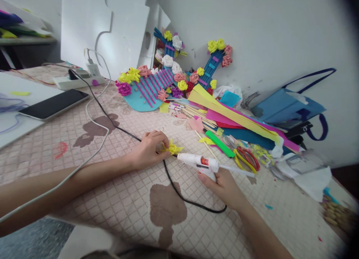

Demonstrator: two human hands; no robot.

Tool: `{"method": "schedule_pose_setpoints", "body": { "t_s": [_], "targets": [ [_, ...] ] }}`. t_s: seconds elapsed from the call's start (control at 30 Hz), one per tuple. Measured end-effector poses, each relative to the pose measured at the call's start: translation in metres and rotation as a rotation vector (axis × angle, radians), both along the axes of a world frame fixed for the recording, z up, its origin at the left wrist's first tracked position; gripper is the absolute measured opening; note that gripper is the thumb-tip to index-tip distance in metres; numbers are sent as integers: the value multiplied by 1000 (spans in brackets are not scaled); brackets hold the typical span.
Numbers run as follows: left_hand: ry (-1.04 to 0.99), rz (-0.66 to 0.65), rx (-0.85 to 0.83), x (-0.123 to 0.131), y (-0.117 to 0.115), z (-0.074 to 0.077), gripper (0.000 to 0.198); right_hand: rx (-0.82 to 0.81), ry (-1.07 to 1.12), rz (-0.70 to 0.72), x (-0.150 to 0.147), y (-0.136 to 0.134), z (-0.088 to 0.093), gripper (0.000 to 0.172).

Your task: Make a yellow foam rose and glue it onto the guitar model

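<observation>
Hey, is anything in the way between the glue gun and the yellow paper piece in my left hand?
Nothing visible: the glue gun in your right hand has its tip right by the yellow paper piece. The black cord passes behind your left hand.

Left forearm (98,176) bare, slanting in across table's (126,203) near-left side; left hand (149,150) palm down, fingers bent, pinching. Right forearm (255,225) bare, angled from near edge; right hand (226,188) curled, gripping, thumb extended.
</observation>
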State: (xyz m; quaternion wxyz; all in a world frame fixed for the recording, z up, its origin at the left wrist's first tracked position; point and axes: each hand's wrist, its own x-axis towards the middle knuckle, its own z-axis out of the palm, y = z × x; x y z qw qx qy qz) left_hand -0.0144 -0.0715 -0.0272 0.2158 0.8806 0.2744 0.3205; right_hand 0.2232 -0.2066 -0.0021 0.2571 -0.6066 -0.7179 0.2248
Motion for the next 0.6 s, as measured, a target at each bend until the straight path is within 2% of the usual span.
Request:
{"method": "schedule_pose_setpoints", "body": {
  "t_s": [0.13, 0.27, 0.47, 0.6],
  "targets": [
    [-41, 26, -69, 1, 0, -1, 23, 27, 43, -38, 0, 1, 3, 32],
    [-77, 22, -106, 4, 0, -3, 34, -11, 182, -99, 4, 3, 1, 34],
    [1, 55, -162, 6, -1, -2, 41, -101, 369, -180, 7, 5, -4, 38],
    [65, 87, -169, 6, -4, -2, 43, -34, 363, -257, 4, 9, -6, 42]
  ]
}}
